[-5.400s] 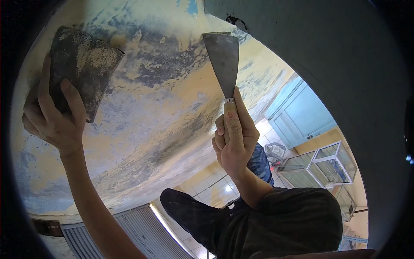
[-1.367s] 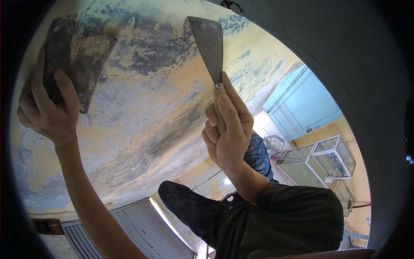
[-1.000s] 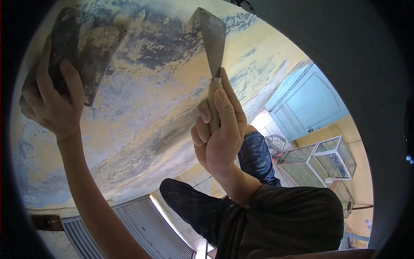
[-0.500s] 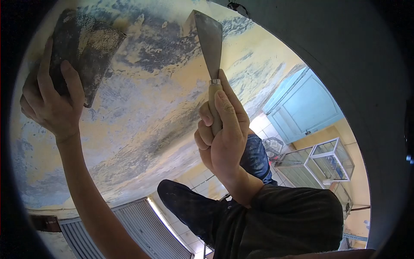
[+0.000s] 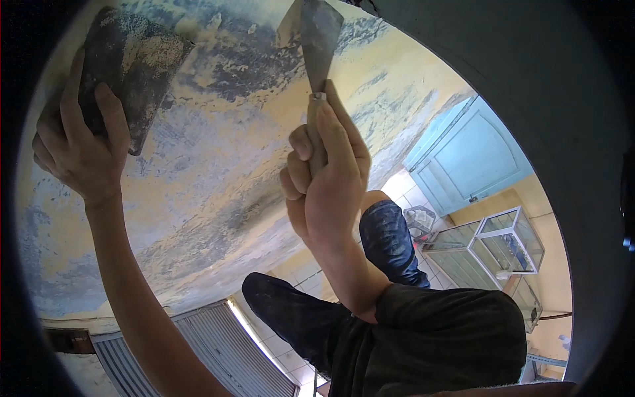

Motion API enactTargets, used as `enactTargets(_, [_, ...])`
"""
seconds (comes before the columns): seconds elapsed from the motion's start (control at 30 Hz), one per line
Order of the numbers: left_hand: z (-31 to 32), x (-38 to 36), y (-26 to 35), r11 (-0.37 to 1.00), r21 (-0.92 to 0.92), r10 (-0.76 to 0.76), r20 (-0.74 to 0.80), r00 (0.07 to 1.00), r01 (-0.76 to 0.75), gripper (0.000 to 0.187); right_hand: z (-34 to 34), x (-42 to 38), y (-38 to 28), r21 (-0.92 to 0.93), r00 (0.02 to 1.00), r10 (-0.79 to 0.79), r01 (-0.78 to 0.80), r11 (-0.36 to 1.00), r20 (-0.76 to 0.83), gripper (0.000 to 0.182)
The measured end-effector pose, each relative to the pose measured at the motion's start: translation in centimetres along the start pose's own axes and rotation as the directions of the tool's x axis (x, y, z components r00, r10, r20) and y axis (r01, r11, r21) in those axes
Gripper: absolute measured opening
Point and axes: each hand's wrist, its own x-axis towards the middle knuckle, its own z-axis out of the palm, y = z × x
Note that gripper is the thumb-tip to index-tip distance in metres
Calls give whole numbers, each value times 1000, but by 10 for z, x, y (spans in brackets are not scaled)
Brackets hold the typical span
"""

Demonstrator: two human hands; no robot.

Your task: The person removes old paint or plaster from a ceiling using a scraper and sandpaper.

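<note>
My right hand (image 5: 331, 172) is closed round the pale wooden handle of a putty knife (image 5: 319, 49), its index finger stretched up along the neck. The knife's wide metal blade points up, its tip at or near the peeling wall (image 5: 218, 132); contact is hard to make out. On the left, my left hand (image 5: 86, 142) grips a dark flat plate (image 5: 135, 76) held up by the wall. Pale crumbs are stuck on or lying across the plate's face. Fingers of that hand press on the plate's lower left part.
Paint on the wall is flaked yellow, grey and blue. To the right are a light blue door (image 5: 473, 152) and a glass display case (image 5: 493, 245). A corrugated metal shutter (image 5: 218, 351) stands low on the left. My bent legs (image 5: 291, 317) show below, over a tiled floor.
My right hand has moved up and slightly left with the putty knife, its blade now reaching the top of the view. The left hand and plate have shifted up slightly.
</note>
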Motion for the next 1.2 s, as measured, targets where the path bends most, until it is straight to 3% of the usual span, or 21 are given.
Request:
enactTargets(0.2, [-3, 2, 4, 999, 6, -52, 21, 998, 52, 37, -4, 6, 11, -62, 996, -90, 88, 994, -18, 44])
enactTargets(0.33, [-6, 7, 6, 998, -31, -45, 10, 999, 45, 37, -34, 3, 10, -39, 989, -99, 104, 994, 112, 44])
enactTargets(0.73, [-5, 4, 6, 997, -40, -59, 13, 998, 59, 37, -43, 17, -15, -271, 991, -102, 120, 955, 81, 42])
enactTargets(0.87, [-4, 3, 4, 998, -40, -49, 33, 998, 50, 37, -30, 13, -12, -208, 993, -115, 120, 971, 37, 43])
enactTargets(0.97, [-6, 5, 6, 998, -44, -46, 29, 999, 47, 36, -33, 4, -8, -212, 993, -98, 110, 971, 64, 43])
enactTargets(1.03, [-6, 6, 6, 998, -39, -46, 19, 999, 46, 36, -36, -4, -9, -233, 986, -14, 53, 971, 164, 43])
enactTargets(1.17, [-10, 9, 10, 996, -44, -76, 35, 996, 78, 35, -46, 8, -14, -257, 971, -47, 109, 960, 236, 43])
enactTargets(1.2, [-10, 10, 9, 996, -40, -75, 37, 996, 77, 35, -49, 12, -20, -347, 979, -22, 94, 933, 203, 43])
